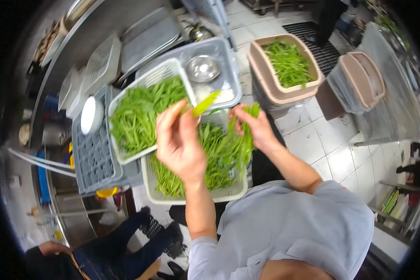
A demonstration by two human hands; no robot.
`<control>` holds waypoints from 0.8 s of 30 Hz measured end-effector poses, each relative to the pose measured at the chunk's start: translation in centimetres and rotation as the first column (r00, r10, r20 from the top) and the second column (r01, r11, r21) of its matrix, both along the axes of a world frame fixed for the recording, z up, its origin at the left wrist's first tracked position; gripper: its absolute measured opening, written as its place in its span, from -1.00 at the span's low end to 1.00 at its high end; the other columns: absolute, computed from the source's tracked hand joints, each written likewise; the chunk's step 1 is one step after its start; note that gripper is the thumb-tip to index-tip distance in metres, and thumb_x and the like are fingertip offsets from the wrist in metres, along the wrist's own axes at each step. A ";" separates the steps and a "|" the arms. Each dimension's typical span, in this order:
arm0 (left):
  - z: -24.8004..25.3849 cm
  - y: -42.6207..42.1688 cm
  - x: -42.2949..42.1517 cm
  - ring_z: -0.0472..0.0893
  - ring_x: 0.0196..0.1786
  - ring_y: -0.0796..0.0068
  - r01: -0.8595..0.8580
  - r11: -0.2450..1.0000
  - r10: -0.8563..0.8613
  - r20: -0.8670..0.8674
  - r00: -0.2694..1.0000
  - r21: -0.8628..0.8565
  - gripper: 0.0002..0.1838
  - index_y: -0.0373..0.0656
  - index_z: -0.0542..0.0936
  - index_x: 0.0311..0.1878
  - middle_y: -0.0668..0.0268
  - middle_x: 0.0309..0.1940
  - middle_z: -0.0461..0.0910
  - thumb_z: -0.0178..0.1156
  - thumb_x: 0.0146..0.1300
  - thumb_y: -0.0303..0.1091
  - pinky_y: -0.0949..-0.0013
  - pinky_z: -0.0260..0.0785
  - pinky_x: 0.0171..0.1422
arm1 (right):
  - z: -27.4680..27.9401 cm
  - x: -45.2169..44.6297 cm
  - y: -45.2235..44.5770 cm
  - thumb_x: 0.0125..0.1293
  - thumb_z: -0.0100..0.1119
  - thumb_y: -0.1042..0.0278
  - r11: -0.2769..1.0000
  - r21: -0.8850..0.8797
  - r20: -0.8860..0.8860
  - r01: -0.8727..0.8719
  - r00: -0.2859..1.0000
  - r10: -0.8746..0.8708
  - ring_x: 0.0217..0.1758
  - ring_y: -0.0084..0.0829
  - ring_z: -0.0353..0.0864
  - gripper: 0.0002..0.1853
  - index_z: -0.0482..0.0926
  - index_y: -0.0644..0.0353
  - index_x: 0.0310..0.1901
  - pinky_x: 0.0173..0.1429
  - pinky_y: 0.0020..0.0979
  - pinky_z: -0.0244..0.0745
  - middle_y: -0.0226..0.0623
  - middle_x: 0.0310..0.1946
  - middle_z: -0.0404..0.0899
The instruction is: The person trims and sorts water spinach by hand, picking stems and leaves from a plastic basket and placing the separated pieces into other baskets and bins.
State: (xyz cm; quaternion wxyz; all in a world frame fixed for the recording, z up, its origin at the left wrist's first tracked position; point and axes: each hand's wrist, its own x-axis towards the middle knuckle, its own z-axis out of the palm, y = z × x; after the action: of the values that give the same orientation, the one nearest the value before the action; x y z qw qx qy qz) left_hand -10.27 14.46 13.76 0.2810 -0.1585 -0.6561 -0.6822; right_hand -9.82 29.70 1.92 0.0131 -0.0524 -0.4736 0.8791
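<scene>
My left hand (179,142) is raised over the baskets, thumb and fingers pinched on a yellowish leaf (206,102) that points up and right. My right hand (254,125) is closed around a bunch of leafy greens (244,149), whose stems and leaves hang down. Below both hands is a pale plastic basket (198,199) heaped with loose green leaves (172,179). Just left of it, a white basket (121,156) holds more greens (142,114). My left wrist partly hides the near basket.
A metal bowl (203,69) sits in a grey tub (231,56) beyond the baskets. Greens fill a beige-rimmed bin (256,58); another beige-lidded bin (347,77) stands farther right. A white dish (92,115) rests on a grey rack (95,161). Another person's legs (121,242) show at lower left.
</scene>
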 end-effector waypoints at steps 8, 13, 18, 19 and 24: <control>-1.1 9.9 -10.0 0.60 0.08 0.46 0.586 0.736 -0.516 0.280 0.810 -0.340 -0.57 -0.32 0.51 0.24 0.23 0.10 0.64 0.20 0.41 -0.28 0.38 0.38 0.25 | -0.5 1.3 3.9 0.35 0.29 0.27 0.986 -0.085 0.117 0.144 0.984 -0.133 -0.62 -0.54 0.43 -0.74 0.60 0.32 -0.12 -0.52 -0.51 0.28 -0.37 -0.54 0.52; -7.5 3.1 -6.2 0.61 0.03 0.54 0.760 0.643 -0.517 0.679 0.522 -0.095 -0.63 -0.32 0.55 0.19 0.25 -0.03 0.67 0.22 0.39 -0.35 0.42 0.44 0.19 | -0.7 -0.4 5.8 0.34 0.31 0.25 0.968 -0.199 0.159 0.154 0.980 -0.123 -0.58 -0.55 0.44 -0.74 0.61 0.28 -0.12 -0.52 -0.50 0.29 -0.36 -0.52 0.52; -10.6 0.5 -4.3 0.64 -0.12 0.59 0.721 0.675 -0.384 0.760 0.525 -0.157 -0.67 -0.33 0.58 0.13 0.30 -0.14 0.69 0.25 0.37 -0.39 0.48 0.47 0.02 | -0.4 -1.5 3.5 0.33 0.33 0.25 0.986 -0.166 0.166 0.016 0.986 0.012 -0.55 -0.56 0.47 -0.71 0.60 0.27 -0.06 -0.49 -0.52 0.31 -0.35 -0.41 0.57; -10.7 -0.4 -4.6 0.64 -0.16 0.60 0.684 0.725 -0.409 0.748 0.523 -0.082 -0.68 -0.33 0.58 0.12 0.31 -0.17 0.69 0.23 0.38 -0.36 0.50 0.47 -0.03 | -0.2 -1.5 3.4 0.36 0.28 0.24 0.986 -0.160 0.147 -0.050 0.986 0.074 -0.46 -0.56 0.48 -0.64 0.53 0.28 0.07 -0.50 -0.52 0.34 -0.34 -0.23 0.57; -8.6 -6.1 -3.8 0.66 -0.25 0.62 0.455 0.886 -0.356 0.762 0.541 0.091 -0.69 -0.27 0.62 0.06 0.37 -0.28 0.70 0.15 0.45 -0.24 0.56 0.42 -0.17 | 0.2 -2.2 3.4 0.31 0.34 0.24 0.992 0.108 0.137 0.063 0.987 -0.078 -0.55 -0.68 0.41 -0.66 0.63 0.28 0.00 -0.55 -0.61 0.25 -0.47 -0.44 0.57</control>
State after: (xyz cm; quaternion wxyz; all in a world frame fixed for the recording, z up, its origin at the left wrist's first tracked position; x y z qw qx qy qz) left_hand -14.05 8.33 5.21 -0.1965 -0.0210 -0.6959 -0.6904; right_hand -12.07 33.11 2.08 0.0132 -0.1304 -0.5160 0.8465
